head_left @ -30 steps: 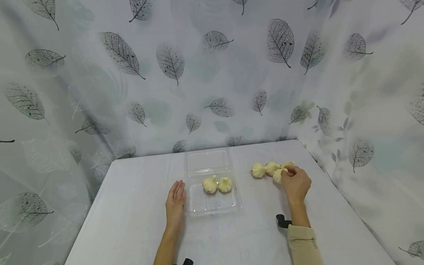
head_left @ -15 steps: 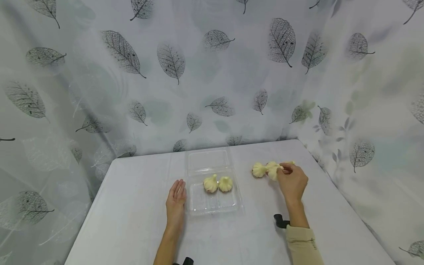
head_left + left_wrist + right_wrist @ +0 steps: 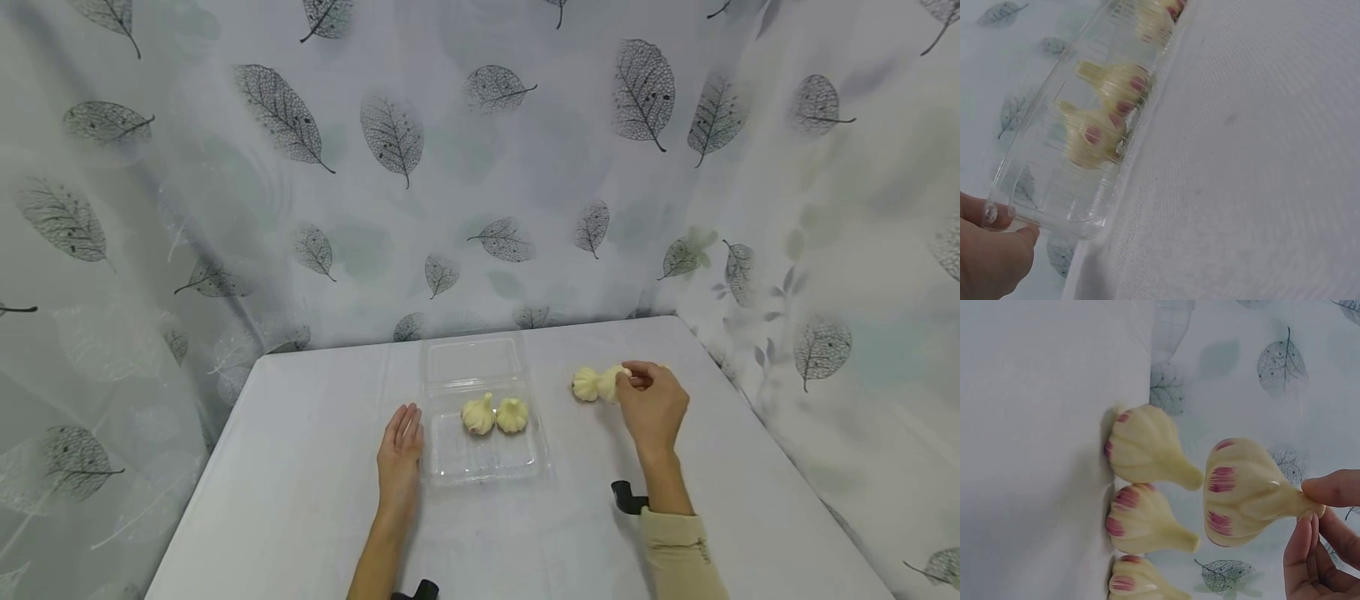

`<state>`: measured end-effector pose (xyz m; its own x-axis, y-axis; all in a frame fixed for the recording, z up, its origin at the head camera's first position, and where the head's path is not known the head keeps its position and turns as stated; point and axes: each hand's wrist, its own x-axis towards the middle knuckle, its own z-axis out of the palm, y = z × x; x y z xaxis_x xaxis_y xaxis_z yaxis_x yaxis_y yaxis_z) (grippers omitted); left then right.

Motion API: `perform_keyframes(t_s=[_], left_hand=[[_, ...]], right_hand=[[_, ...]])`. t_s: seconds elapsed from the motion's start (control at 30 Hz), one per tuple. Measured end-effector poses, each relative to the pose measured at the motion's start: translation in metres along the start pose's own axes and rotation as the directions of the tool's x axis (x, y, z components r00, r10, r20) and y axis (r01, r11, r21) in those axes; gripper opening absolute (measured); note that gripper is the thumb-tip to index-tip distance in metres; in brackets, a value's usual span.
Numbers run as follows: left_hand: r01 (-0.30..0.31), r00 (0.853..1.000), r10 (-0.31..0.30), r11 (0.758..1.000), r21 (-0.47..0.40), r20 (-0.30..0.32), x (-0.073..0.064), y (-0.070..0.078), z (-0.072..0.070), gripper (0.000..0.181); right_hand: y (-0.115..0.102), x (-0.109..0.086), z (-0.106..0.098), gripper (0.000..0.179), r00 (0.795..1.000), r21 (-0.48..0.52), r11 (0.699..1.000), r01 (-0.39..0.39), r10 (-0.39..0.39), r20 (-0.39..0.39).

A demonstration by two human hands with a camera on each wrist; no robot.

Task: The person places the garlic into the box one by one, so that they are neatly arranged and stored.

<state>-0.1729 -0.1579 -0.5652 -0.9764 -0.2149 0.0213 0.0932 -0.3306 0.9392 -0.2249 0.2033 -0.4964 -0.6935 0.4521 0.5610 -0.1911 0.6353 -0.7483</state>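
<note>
My right hand (image 3: pixel 654 408) pinches the stem of a garlic bulb (image 3: pixel 1241 494) between thumb and fingers, holding it off the table. Close by in the right wrist view, three more bulbs stand along the table: one garlic bulb (image 3: pixel 1147 444), a second bulb (image 3: pixel 1147 519) and a partly cut-off bulb (image 3: pixel 1141 581). Two garlic bulbs, the left one (image 3: pixel 477 415) and the right one (image 3: pixel 512 415), sit side by side inside a clear plastic container (image 3: pixel 450 458) with its lid folded back. My left hand (image 3: pixel 400 458) rests along the container's left side, fingers straight.
A white cloth covers the table (image 3: pixel 300 467). Behind and around it hangs a leaf-printed curtain (image 3: pixel 525 167). Black wrist mounts show on both arms, the right mount (image 3: pixel 628 497) being the clearer one.
My right hand has moved slightly left with the pinched garlic bulb, away from the farthest-right one. The left hand and the container stay put.
</note>
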Motion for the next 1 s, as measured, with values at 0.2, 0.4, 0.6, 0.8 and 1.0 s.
perform_keyframes(t_s=[0.2, 0.4, 0.6, 0.8, 1.0], left_hand=[[0.001, 1.0, -0.001, 1.0, 0.011, -0.003, 0.001, 0.0, 0.001, 0.06], [-0.017, 1.0, 0.017, 1.0, -0.016, 0.004, 0.001, -0.001, 0.003, 0.061], [-0.013, 1.0, 0.013, 0.999, -0.03, 0.006, 0.003, -0.002, 0.004, 0.061], [-0.023, 1.0, 0.023, 0.999, -0.023, -0.001, 0.002, -0.001, 0.003, 0.062], [-0.018, 1.0, 0.018, 1.0, -0.016, -0.004, 0.001, -0.001, 0.0, 0.063]], right_hand=[[-0.008, 0.0, 0.005, 0.012, 0.999, 0.021, 0.999, 0.031, -0.031, 0.017], [-0.016, -0.002, 0.01, 0.013, 0.998, 0.05, 0.998, 0.049, -0.051, 0.044], [-0.024, -0.003, 0.013, 0.013, 0.996, 0.081, 0.995, 0.064, -0.068, 0.055], [-0.033, -0.004, 0.018, 0.013, 0.993, 0.1, 0.993, 0.069, -0.078, 0.085], [-0.043, -0.006, 0.023, 0.014, 0.988, 0.114, 0.989, 0.095, -0.108, 0.112]])
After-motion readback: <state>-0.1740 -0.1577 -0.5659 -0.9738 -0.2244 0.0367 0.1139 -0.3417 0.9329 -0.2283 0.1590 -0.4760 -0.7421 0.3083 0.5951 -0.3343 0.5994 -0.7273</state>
